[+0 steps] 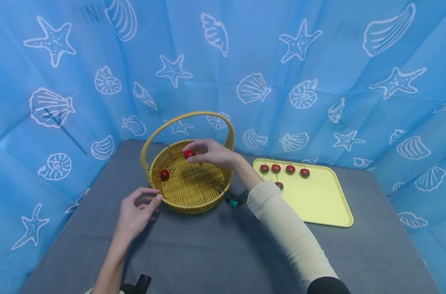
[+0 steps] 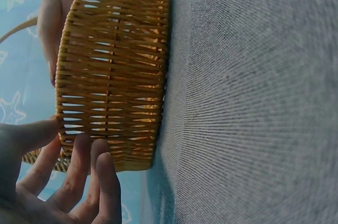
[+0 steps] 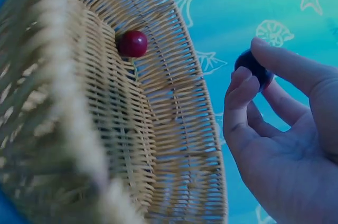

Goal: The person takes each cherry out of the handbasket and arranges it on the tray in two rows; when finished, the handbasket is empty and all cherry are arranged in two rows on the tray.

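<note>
Over the wicker basket [image 1: 193, 209], my right hand [image 1: 212, 153] pinches a red cherry [image 1: 188, 154] between thumb and fingertips. In the right wrist view this held cherry [image 3: 253, 69] looks dark and sits above the level of the basket's rim. Another cherry [image 1: 165, 175] lies inside the basket, by its left wall. At the near left of the basket, my left hand [image 1: 136, 210] holds the rim with thumb and fingers. The left wrist view shows its thumb [image 2: 34, 135] at the rim and several fingers bent against the woven outside wall.
A yellow tray [image 1: 320, 200] lies to the right, partly behind my right sleeve. Several cherries [image 1: 290, 169] with stems rest toward its far left. The basket's tall handle [image 1: 193, 113] arches over it. A blue seashell curtain [image 1: 223, 73] hangs behind the grey tabletop [image 1: 193, 253].
</note>
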A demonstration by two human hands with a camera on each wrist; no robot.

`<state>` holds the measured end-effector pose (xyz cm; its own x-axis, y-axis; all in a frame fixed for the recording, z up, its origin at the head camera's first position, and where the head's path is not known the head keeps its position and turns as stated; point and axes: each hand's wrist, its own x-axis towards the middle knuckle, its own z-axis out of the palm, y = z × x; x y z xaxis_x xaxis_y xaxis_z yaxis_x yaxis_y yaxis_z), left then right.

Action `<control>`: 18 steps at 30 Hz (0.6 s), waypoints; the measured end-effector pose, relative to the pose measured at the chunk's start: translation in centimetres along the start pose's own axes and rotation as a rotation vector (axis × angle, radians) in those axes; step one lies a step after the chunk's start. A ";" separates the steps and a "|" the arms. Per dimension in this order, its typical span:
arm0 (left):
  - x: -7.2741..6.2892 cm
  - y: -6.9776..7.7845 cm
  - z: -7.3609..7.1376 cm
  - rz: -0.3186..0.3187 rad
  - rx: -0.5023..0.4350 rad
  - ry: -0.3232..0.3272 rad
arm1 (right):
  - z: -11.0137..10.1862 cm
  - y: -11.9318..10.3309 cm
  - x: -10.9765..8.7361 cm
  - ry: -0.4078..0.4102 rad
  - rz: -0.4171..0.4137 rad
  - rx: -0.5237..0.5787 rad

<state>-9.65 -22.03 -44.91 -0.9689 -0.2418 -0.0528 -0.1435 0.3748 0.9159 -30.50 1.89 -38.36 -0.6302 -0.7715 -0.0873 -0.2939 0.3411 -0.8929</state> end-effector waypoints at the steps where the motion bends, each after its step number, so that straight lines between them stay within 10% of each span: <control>1: 0.0 0.0 0.0 -0.002 0.000 -0.001 | -0.2 0.0 -0.5 -0.005 -0.008 -0.021; 18: 0.1 0.0 -0.1 -0.011 0.000 -0.010 | -3.9 1.9 -11.3 0.033 -0.020 0.045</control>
<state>-9.70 -22.16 -44.92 -0.9694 -0.2364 -0.0667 -0.1537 0.3719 0.9154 -26.78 13.36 -37.32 -0.6480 -0.7596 -0.0557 -0.2742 0.3008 -0.9134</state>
